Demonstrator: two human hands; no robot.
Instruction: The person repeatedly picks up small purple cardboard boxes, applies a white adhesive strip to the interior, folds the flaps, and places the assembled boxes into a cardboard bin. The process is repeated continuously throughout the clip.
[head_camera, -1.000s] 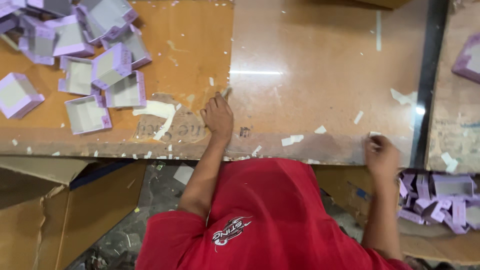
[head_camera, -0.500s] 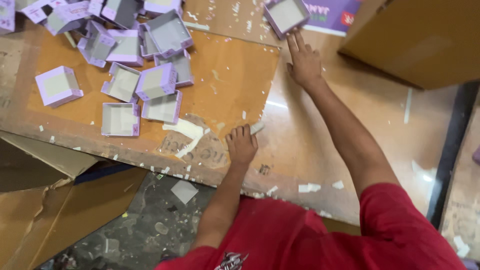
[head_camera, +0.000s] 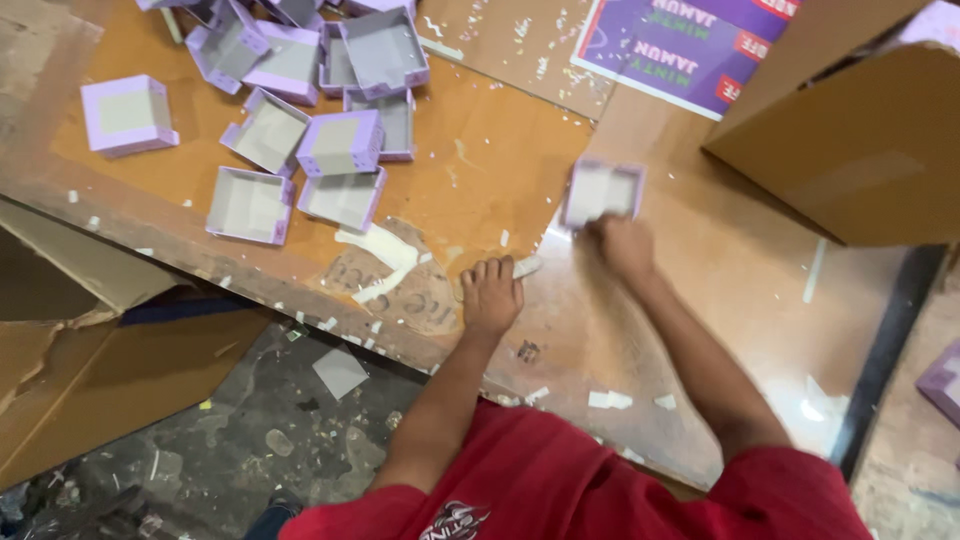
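Observation:
My right hand (head_camera: 625, 245) grips the near edge of a small lilac open box (head_camera: 600, 190) with a grey inside, which lies blurred on the brown worktable (head_camera: 700, 300). My left hand (head_camera: 490, 295) rests palm down on the table near its front edge, holding nothing, its fingertips beside a white paper strip (head_camera: 525, 266). A heap of several similar lilac boxes (head_camera: 300, 110) lies to the far left on an orange board (head_camera: 500, 160).
A large brown cardboard carton (head_camera: 850, 140) stands at the far right. A purple printed sheet (head_camera: 680, 45) lies at the back. Flattened cardboard (head_camera: 110, 370) leans below the table's left edge, over a littered floor (head_camera: 300, 430). Another lilac box (head_camera: 942, 385) shows at the right border.
My right hand reached to a lilac box at the far side of the table, then drew it back toward me. My left hand stayed on the table.

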